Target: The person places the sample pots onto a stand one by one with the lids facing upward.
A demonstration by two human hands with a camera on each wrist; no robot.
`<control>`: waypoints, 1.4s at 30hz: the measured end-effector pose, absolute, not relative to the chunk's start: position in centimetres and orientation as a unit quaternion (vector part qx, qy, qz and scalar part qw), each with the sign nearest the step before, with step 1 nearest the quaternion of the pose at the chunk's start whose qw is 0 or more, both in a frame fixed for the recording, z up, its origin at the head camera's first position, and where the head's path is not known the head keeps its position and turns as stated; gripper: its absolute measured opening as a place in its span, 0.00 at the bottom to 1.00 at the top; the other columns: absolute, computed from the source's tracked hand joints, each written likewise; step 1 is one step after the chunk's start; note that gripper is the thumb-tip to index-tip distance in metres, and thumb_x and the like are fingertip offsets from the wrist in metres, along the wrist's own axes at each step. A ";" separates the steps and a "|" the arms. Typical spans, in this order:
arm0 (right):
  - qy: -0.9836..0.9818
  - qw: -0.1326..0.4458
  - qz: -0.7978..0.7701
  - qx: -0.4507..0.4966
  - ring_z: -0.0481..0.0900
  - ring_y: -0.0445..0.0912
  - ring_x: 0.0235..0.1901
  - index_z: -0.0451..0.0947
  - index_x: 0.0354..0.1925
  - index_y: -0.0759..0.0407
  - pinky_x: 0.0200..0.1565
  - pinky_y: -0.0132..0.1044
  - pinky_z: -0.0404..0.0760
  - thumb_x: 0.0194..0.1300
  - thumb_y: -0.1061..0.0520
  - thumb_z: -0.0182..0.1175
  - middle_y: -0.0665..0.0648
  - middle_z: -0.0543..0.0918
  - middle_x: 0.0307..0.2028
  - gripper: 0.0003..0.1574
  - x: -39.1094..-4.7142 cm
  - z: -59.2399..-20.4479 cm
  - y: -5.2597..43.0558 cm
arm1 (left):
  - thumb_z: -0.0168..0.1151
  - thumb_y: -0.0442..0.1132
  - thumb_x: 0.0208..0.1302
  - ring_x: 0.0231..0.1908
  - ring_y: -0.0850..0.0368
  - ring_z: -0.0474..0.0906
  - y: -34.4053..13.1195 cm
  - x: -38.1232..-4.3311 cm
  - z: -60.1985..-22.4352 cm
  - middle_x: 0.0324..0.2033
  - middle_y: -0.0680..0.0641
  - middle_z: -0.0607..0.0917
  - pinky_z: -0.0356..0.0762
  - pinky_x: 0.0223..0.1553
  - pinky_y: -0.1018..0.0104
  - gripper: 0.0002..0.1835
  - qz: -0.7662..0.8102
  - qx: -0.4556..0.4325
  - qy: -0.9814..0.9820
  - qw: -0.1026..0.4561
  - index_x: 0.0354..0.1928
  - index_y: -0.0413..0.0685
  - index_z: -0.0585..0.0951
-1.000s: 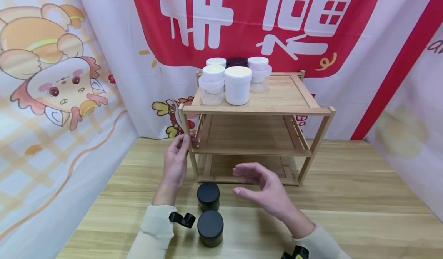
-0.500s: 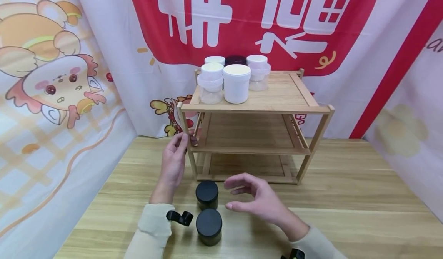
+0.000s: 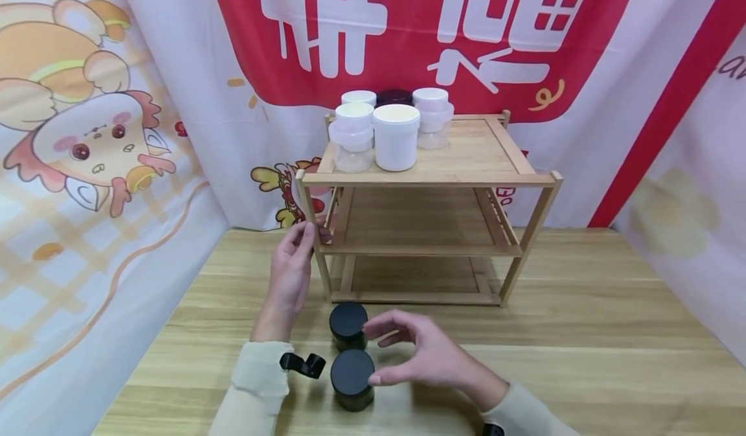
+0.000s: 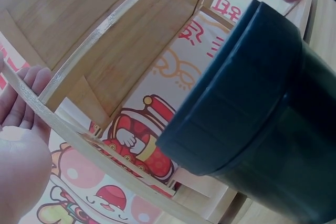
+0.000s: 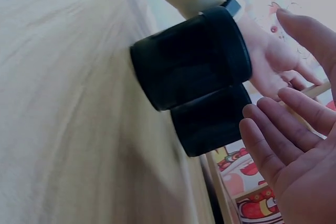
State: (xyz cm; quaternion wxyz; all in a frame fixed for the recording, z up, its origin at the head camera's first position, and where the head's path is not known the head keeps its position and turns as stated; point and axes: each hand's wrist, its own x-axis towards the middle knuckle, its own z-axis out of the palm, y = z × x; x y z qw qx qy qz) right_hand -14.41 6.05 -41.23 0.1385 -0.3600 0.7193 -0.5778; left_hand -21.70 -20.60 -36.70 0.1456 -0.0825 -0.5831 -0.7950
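Observation:
My left hand point(image 3: 293, 264) grips the left front post of a three-tier wooden shelf rack point(image 3: 428, 178), its fingers curled behind the post in the left wrist view. Two black jars with flat lids stand on the table in front of the rack, one behind the other: a far jar point(image 3: 348, 327) and a near jar point(image 3: 352, 381). Just right of them is my right hand point(image 3: 428, 352), fingers spread from the thumb. Its thumb tip is at the near jar's lid edge and its fingertips are by the far jar; whether they touch is unclear. It holds nothing.
On the rack's top tier, toward the left, stand several containers: a white tub point(image 3: 396, 138), clear jars with white lids point(image 3: 352, 139) and a dark-lidded one point(image 3: 394, 97) behind. Printed cloth point(image 3: 192, 47) hangs behind and at both sides of the wooden table point(image 3: 583, 313).
My right hand has moved down and left from in front of the rack to beside the black jars. My left hand keeps its hold on the post. The jars have not moved.

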 end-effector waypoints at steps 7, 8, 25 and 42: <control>0.727 0.169 -0.568 -0.347 0.85 0.61 0.60 0.79 0.67 0.54 0.67 0.45 0.82 0.52 0.53 0.86 0.58 0.87 0.63 0.46 -14.2 -41.7 5.8 | 0.54 0.46 0.85 0.57 0.58 0.81 -20.4 -21.7 -36.7 0.63 0.44 0.82 0.71 0.73 0.67 0.10 -0.798 -0.089 -0.577 0.148 0.54 0.53 0.83; 0.729 0.170 -0.564 -0.347 0.85 0.60 0.60 0.79 0.67 0.54 0.67 0.45 0.82 0.52 0.53 0.86 0.57 0.87 0.63 0.45 -14.1 -41.8 5.8 | 0.55 0.46 0.85 0.57 0.58 0.81 -20.4 -21.7 -36.7 0.62 0.46 0.83 0.71 0.73 0.67 0.10 -0.799 -0.089 -0.576 0.148 0.54 0.53 0.83; 0.716 0.219 -0.550 -0.370 0.85 0.45 0.61 0.76 0.71 0.55 0.69 0.41 0.82 0.53 0.56 0.86 0.53 0.84 0.66 0.50 -14.2 -43.0 5.2 | 0.55 0.45 0.85 0.53 0.58 0.83 -20.3 -21.7 -36.8 0.60 0.43 0.84 0.72 0.71 0.65 0.09 -0.799 -0.096 -0.571 0.158 0.52 0.54 0.83; 0.705 0.247 -0.574 -0.336 0.87 0.42 0.56 0.80 0.67 0.54 0.64 0.36 0.84 0.53 0.62 0.84 0.56 0.87 0.60 0.43 -14.5 -44.3 4.9 | 0.54 0.45 0.85 0.54 0.58 0.82 -20.2 -21.6 -36.6 0.60 0.49 0.84 0.72 0.72 0.66 0.16 -0.798 -0.098 -0.574 0.155 0.59 0.39 0.79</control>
